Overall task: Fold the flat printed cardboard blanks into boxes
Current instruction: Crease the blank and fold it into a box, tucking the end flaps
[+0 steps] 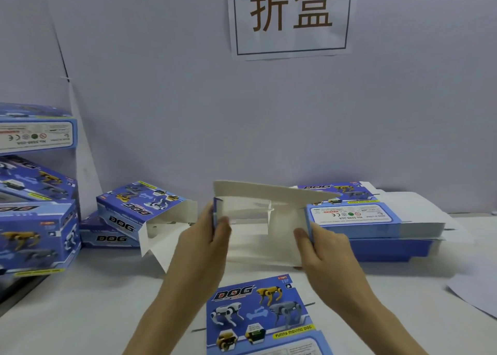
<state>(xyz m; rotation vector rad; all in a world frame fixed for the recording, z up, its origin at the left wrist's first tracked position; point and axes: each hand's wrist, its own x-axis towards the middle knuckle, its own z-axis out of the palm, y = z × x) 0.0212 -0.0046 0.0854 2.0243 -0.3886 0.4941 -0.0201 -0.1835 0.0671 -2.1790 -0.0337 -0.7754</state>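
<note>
two bare hands hold one partly opened box (252, 220) over a white table (94, 301). nearest the camera, a flat printed blank (258, 319) lies face up on the table, its "dog" title and robot-dog pictures readable. beyond it, the left hand (204, 236) grips the box's left wall, fingers curled round the blue edge; the right hand (322, 244) pinches the right wall, thumb on the white inner face, the other fingers hidden behind the card. the box shows its white inside to the camera, with a long white flap standing out along its top. just behind the right hand lies a stack of flat blanks (376, 220). at left, a folded box with open end flaps (139, 206) leans on another, and further left stand piled finished boxes (35, 231). on the wall behind hangs a paper sign (291, 13) bearing two large characters.
</note>
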